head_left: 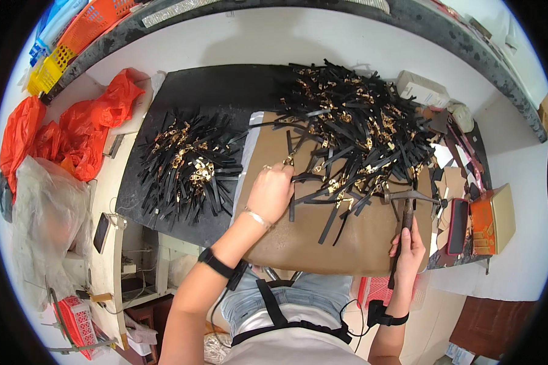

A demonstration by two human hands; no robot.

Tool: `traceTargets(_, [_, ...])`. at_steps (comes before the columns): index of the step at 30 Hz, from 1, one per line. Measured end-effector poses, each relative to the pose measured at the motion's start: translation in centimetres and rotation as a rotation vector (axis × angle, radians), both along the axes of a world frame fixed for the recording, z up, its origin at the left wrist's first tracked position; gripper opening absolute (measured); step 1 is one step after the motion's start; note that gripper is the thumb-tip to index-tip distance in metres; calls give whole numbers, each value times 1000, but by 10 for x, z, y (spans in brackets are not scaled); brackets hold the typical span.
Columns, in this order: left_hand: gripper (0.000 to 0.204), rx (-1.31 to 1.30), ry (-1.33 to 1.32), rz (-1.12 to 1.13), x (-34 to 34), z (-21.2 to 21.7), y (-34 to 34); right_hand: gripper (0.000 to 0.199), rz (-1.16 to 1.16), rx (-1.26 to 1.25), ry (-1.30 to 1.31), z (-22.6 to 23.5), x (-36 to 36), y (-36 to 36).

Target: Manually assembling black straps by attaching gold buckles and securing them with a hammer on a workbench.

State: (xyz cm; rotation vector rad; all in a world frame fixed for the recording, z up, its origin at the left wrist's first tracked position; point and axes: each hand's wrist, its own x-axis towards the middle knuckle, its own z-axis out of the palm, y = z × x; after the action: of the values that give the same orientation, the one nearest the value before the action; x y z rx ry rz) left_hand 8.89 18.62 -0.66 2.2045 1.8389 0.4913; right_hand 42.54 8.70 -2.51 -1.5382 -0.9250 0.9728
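My left hand (271, 191) is closed with its fingertips pinching a black strap with gold hardware (291, 159), over the brown mat (353, 243). The strap's ends stick out above and below the fingers. My right hand (410, 248) is wrapped around the dark handle of a hammer (409, 213). Its metal head points away from me, at the near right edge of a large pile of black straps with gold hardware (362, 121). A few loose straps lie on the mat between the two hands. To the left sits a smaller heap of similar straps (189, 164).
The mat lies on a black table (225, 79). Along the right edge are a red-rimmed phone (458, 226), an orange box (484, 228) and leather scraps (450, 182). A white box (423, 88) stands behind the pile. Red plastic bags (97, 131) fill the far left.
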Motion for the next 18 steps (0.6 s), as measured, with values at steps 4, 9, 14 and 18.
traceTargets(4, [12, 79, 51, -101, -16, 14, -66, 45, -28, -47, -25, 4, 0, 0])
traceTargets(9, [15, 130, 93, -144, -27, 16, -119, 44, -18, -18, -84, 4, 0, 3])
traceTargets(14, [20, 77, -167, -78, -26, 17, -125, 44, -32, -19, -130, 2, -1, 1])
traceTargets(18, [21, 106, -275, 12, -30, 13, -125, 44, -36, 8, -158, -1, -6, -1])
